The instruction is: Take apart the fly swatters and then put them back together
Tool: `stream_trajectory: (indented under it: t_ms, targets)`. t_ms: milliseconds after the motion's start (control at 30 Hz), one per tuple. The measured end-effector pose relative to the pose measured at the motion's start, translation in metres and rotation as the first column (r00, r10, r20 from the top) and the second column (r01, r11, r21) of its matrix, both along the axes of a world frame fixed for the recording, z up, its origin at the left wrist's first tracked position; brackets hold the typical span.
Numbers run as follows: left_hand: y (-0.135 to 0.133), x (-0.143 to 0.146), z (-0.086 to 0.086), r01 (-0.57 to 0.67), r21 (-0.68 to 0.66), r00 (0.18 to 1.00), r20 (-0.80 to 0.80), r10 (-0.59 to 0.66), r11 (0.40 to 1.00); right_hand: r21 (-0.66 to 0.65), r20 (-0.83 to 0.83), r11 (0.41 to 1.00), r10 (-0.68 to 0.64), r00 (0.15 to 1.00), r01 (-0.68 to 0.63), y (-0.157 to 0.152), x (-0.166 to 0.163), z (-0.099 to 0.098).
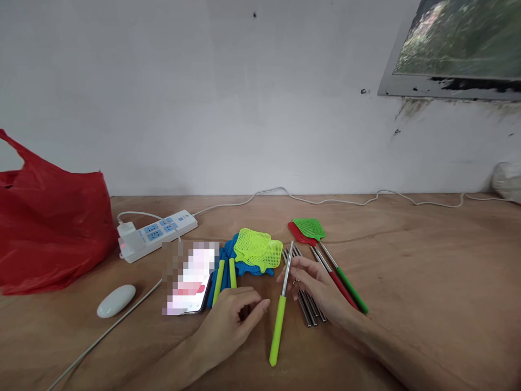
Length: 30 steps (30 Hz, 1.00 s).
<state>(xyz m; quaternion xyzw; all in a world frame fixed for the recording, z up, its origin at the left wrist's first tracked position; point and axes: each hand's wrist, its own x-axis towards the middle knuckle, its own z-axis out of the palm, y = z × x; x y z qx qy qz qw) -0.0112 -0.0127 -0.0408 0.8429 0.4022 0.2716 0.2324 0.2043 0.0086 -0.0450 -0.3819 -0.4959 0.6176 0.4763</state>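
Note:
My right hand pinches a fly swatter handle by its metal rod. The yellow-green grip points down toward me, and no head shows at the rod's upper end. My left hand is loosely curled left of that grip, thumb and index tips close together, with nothing seen in it. Beyond it, yellow-green swatter heads overlap blue swatter heads. Several loose metal rods lie under my right hand, partly hidden. Two yellow-green grips and several blue grips lie near my left hand.
A green swatter and a red swatter lie at the right. On the left are a phone, a power strip, a white mouse-shaped object and a red plastic bag. A white cable runs along the wall.

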Motion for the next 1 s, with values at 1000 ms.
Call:
stream_trajectory:
  t_ms: [1000]
  targets:
    - [0.019, -0.01, -0.006, 0.167, 0.468, 0.92, -0.391, 0.034, 0.868, -0.025, 0.15, 0.997, -0.074, 0.986, 0.079, 0.013, 0.015, 0.007]
